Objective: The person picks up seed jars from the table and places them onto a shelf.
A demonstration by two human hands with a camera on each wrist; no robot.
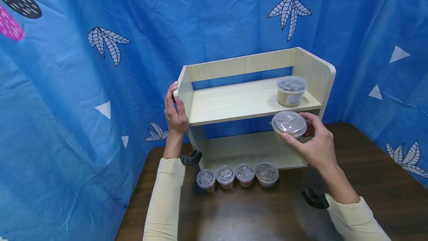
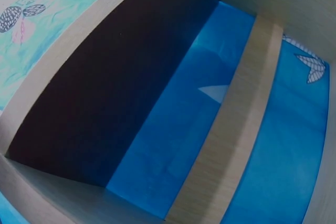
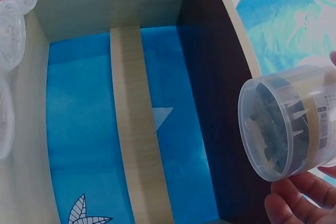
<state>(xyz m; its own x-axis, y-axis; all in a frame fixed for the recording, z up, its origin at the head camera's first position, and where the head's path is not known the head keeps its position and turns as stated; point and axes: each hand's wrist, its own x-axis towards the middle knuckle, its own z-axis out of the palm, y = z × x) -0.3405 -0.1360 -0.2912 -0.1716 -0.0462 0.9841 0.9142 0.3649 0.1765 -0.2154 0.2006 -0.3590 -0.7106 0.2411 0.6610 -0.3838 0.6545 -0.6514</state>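
Note:
My right hand (image 1: 317,142) holds a round clear plastic tub (image 1: 289,124), thumb on the near side and fingers on the far side, in front of the shelf's right part. In the right wrist view this tub (image 3: 299,124) has a pale printed label, and fingertips (image 3: 296,200) show beneath it. Against the outer left side of the pale wooden two-tier shelf (image 1: 234,101) rests my left hand (image 1: 176,116), fingers pointing up along the panel's edge. A lidded tub with yellowish contents and a white label (image 1: 291,92) stands at the upper tier's right end.
On the dark wooden table (image 1: 234,211), several small lidded cups (image 1: 225,177) stand in a row before the lower tier (image 1: 244,148), some with reddish contents. At the row's right end is a larger cup (image 1: 266,174). A blue patterned curtain (image 1: 227,25) hangs behind.

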